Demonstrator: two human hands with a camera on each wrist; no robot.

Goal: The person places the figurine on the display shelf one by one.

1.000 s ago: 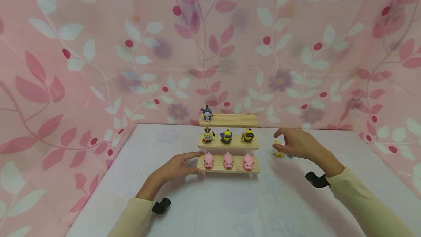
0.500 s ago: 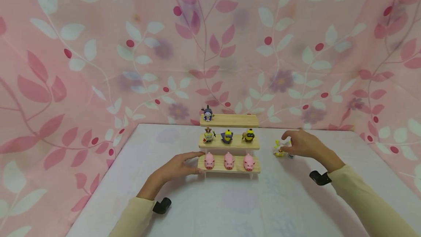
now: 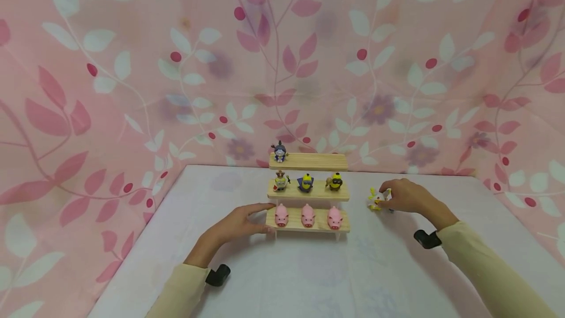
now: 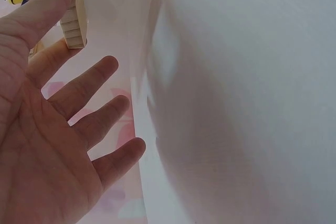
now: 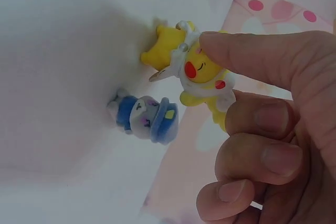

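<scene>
My left hand (image 3: 234, 222) pinches the left end of a tiered wooden display shelf (image 3: 275, 225) between thumb and index finger. In the left wrist view the other fingers (image 4: 105, 121) are spread beside it. To the right of the shelf, my right hand (image 3: 408, 196) holds a yellow chick figurine (image 5: 202, 69) with a white hood and an orange beak. Its thumb lies on the figurine's head and the curled fingers are at its other side. More yellow toy (image 5: 168, 48) shows behind the hood. A bear-like figurine in a blue cap (image 5: 149, 116) lies close by on the white tablecloth.
Three pink pig figurines (image 3: 308, 216) stand on the bottom tier. Three yellow costumed figurines (image 3: 305, 184) are on the middle tier. A dark-haired figurine (image 3: 279, 152) stands at the top tier's left end. A pink floral cloth (image 3: 282, 63) hangs behind the table.
The right hand has shifted right and down, and its thumb and fingers have closed on the chick figurine. The left hand stays at the shelf's end.
</scene>
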